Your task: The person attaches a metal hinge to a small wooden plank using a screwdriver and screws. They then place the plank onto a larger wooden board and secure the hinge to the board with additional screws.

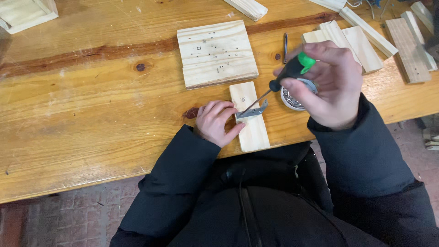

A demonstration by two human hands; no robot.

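Screwdriver work is in hand: the right hand (331, 84) is closed around a black-handled screwdriver with a green cap (292, 69), its thin metal shaft slanting down toward seven o'clock so the tip meets a small grey metal angle bracket (251, 111). The bracket lies across a short pale pine block (249, 121) near the table's front edge. The left hand (216, 122), at nine o'clock from the bracket, has its fingers curled and pressing on the block's left edge and the bracket's end, pinning both rather than gripping anything.

To do this well, my judgement is that the shaft wants to stand closer to upright over the screw; at this slant the tip could slip out and skate toward the left fingertips, which sit just beside it. Firm downward pressure should come from the palm over the green cap. The screw itself is too small to make out.

At three o'clock from the block, partly behind the right hand, sits a small round white tin (290, 99). A larger square pine board with small marks (216, 52) lies at twelve o'clock on the varnished wooden table (91, 105).
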